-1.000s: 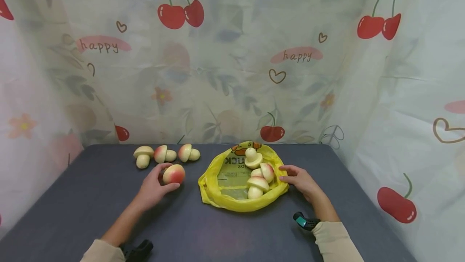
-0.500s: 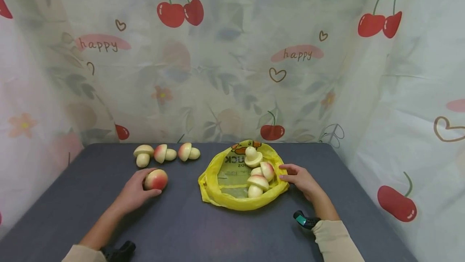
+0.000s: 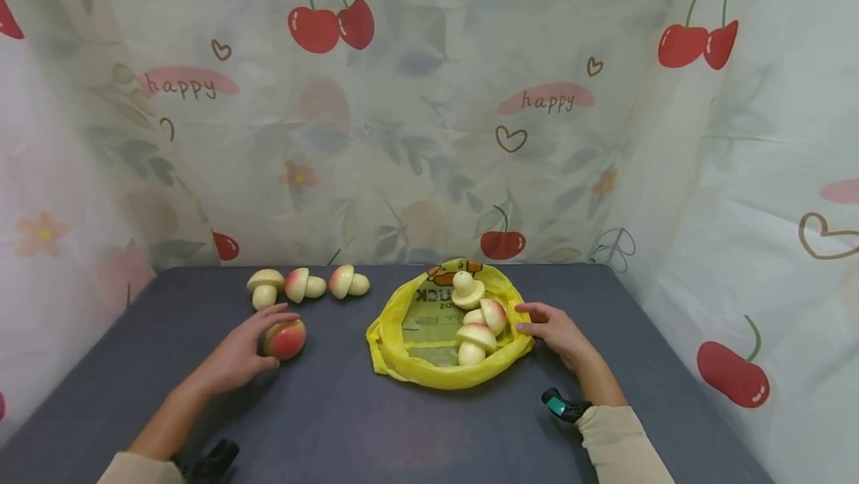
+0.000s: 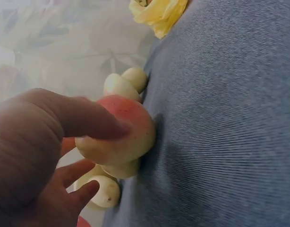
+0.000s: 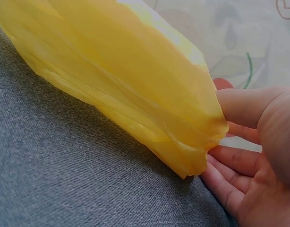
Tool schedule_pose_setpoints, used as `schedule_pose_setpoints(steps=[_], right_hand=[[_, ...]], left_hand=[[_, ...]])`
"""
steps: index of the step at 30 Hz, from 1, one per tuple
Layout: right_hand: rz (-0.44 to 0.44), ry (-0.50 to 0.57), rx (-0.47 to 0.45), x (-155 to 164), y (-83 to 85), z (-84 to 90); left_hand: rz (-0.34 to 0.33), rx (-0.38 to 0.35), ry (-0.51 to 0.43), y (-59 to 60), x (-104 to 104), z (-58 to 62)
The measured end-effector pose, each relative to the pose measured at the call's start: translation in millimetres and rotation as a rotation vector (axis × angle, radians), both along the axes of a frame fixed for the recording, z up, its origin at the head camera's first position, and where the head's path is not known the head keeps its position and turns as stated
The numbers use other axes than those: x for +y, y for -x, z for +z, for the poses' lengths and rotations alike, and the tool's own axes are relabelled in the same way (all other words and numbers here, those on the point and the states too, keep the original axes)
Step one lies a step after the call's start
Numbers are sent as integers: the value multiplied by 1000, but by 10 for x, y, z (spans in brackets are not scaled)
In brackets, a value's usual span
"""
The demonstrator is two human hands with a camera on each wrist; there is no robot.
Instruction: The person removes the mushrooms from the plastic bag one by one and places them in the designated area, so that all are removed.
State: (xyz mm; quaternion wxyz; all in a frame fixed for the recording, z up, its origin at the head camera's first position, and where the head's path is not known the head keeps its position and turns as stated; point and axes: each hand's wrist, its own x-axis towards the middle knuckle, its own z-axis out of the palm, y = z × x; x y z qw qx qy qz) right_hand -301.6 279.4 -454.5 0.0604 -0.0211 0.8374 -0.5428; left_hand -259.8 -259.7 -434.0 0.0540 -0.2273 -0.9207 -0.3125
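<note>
The left hand [image 3: 238, 353] has drawn its red-capped mushroom [image 3: 285, 339] nearer and leftward, fingers curled round it beside three mushrooms [image 3: 305, 285] lying out on the table [image 3: 349, 424], while three remain in the yellow bag [image 3: 416, 368], whose rim the right hand [image 3: 557, 335] touches with loosely straight fingers.

Bag [image 3: 403, 353] sitting roughly mid-table [image 3: 416, 432], a touch toward 3 o'clock. Three mushrooms [image 3: 478, 320] inside it, bunched on its 3 o'clock side. Right hand [image 3: 557, 335] at the bag's 3 o'clock, touching the rim. Left hand [image 3: 238, 353] well off at the bag's 9 o'clock, resting on a lone mushroom [image 3: 285, 339] on the table. Row of three more mushrooms [image 3: 305, 285] at 12 o'clock from that hand, near the far table edge. Curtain [image 3: 429, 111] behind everything at 12 o'clock, wrapping round the 3 and 9 o'clock sides too.
</note>
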Motion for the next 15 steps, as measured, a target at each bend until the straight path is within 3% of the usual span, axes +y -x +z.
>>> schedule_pose_setpoints(steps=[4,8,11,15], right_hand=[[-1,0,-1,4,-6,-16],[-3,4,3,3,-7,-24],[-5,3,4,1,-6,-18],[-9,2,6,7,3,-11]], left_hand=[[-61,-5,67,17,21,48],[-66,57,102,28,24,65],[-55,113,114,37,3,60],[-7,110,129,34,-68,58]])
